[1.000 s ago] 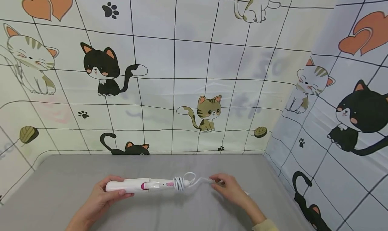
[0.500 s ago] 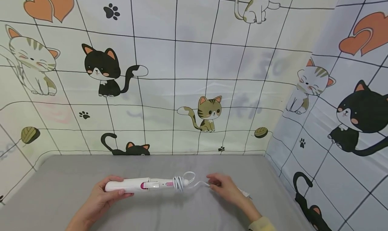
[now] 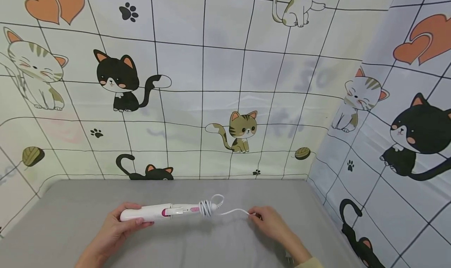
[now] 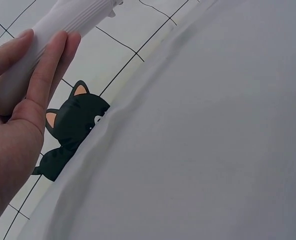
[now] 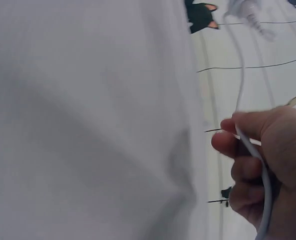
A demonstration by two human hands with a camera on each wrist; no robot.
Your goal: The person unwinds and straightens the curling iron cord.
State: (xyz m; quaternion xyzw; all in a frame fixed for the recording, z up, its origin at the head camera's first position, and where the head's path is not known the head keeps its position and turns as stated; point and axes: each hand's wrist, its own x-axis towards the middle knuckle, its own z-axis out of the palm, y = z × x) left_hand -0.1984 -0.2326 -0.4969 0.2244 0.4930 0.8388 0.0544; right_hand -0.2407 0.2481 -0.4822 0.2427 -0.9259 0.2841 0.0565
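Note:
In the head view my left hand [image 3: 119, 227] grips the thick end of a white hair straightener [image 3: 151, 212] with pink accents, held level above the grey surface. Its ribbed underside shows in the left wrist view, where fingers and thumb wrap the straightener [image 4: 70, 25]. Several turns of white power cord [image 3: 205, 208] are wound round its thin end, and a small loop stands up there. From the coil the cord runs to my right hand [image 3: 269, 223], which pinches it between thumb and fingers. In the right wrist view the cord [image 5: 255, 147] passes along the palm.
A grey cloth-covered surface [image 3: 197, 244] lies under both hands. Behind and to the right rise white grid-patterned curtains [image 3: 183, 72] printed with cats. The cord's plug [image 3: 289, 257] hangs beside my right forearm, partly hidden.
My right hand first shifted a little left along the cord, then moved right with the cord pinched, drawing its free stretch longer. The plug dropped lower beside the forearm. The straightener rose very slightly.

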